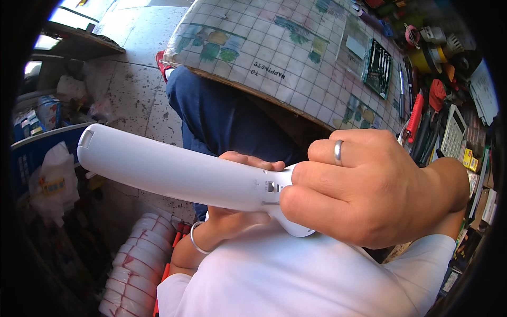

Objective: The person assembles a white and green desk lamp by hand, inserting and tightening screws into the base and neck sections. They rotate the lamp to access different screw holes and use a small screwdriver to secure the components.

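Note:
Across my lap lies a long white plastic device [169, 169], its slim rounded body widening into a flared end at the right. A small slide switch [271, 186] and a few tiny marks sit near its neck; I cannot make out its exact kind. From below, my left hand [235, 216] wraps around the neck, with fingertips showing along the far side. My right hand [348, 190], with a ring on one finger, is closed over the flared end and covers much of it. The right thumb and anything within that fist are hidden.
A table [222, 74] with a checked cover stands ahead. On it lie a screwdriver set [378, 68], pens, a red utility knife [415, 116] and a calculator [453, 131] among clutter. White wrapped rolls [138, 264] stand at lower left, near a plastic bag [55, 185].

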### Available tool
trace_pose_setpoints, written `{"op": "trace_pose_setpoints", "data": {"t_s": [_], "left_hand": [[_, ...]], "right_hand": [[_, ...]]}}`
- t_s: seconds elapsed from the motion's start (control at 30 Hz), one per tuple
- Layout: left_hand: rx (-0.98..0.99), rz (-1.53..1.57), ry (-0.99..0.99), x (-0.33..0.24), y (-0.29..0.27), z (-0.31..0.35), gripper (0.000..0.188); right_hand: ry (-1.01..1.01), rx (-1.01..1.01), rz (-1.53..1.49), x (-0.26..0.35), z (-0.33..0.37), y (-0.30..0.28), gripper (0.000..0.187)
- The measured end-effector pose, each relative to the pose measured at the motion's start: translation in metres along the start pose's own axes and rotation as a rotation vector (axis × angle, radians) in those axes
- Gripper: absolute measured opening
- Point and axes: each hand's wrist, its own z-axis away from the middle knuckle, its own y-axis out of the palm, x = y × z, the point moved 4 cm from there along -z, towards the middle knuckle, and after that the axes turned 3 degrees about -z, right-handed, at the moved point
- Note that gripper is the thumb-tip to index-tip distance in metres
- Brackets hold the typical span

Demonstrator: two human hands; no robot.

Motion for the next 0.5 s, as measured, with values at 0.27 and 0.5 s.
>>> {"op": "trace_pose_setpoints", "data": {"t_s": [0.27,0.5], "left_hand": [[0.046,-0.204,0.152,-0.009,0.006,-0.009,0.064],[0.057,-0.233,0.056,-0.02,0.019,-0.024,0.064]], "right_hand": [[0.075,0.135,-0.014,-0.002,0.0,-0.014,0.013],[0.173,-0.038,-0.264,-0.017,0.013,-0.021,0.015]]}}
